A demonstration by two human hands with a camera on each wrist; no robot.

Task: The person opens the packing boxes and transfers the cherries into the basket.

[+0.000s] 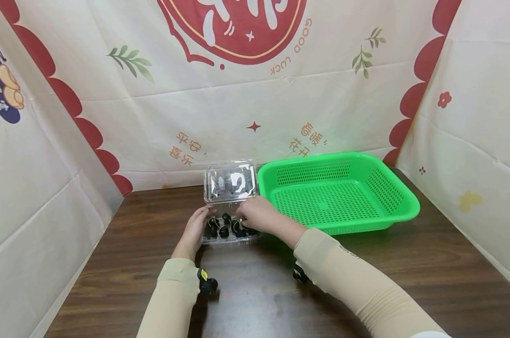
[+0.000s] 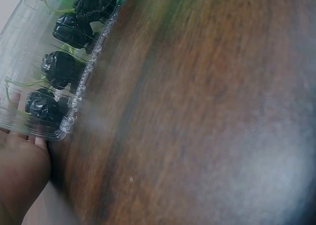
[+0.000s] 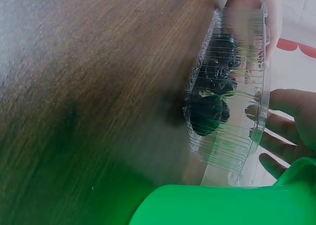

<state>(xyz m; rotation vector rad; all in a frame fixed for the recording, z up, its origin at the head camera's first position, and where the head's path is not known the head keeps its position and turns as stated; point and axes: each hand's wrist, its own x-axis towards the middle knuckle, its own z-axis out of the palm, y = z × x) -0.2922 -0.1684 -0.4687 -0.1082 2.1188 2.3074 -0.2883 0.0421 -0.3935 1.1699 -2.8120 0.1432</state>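
Cream printed cloth covered the left of the frame and ran round behind everything, with a dark wood surface below it.

Left of centre, the left hand was up against the left end of a clear plastic clamshell box. Its fingers looked fairly straight, pressed flat to the box wall, more steadying than clamping. The left wrist view showed fingertips under the ribbed corner.

The box sat on the surface at centre frame, lid already flipped up and back. Inside was a row of dark, lumpy fruits with thin green stems, maybe figs or berries, hard to say. I counted four from the left wrist view, but the other end was hidden, so there could've been more.

The right hand was over the right end of the box, fingers curled down at the fruit. Couldn't tell whether that grip had anything in it.

Right of that, touching or just beside the box, sat one green perforated basket with nothing in it. So I'd say: box opened, fruit all in the box, none moved over yet.
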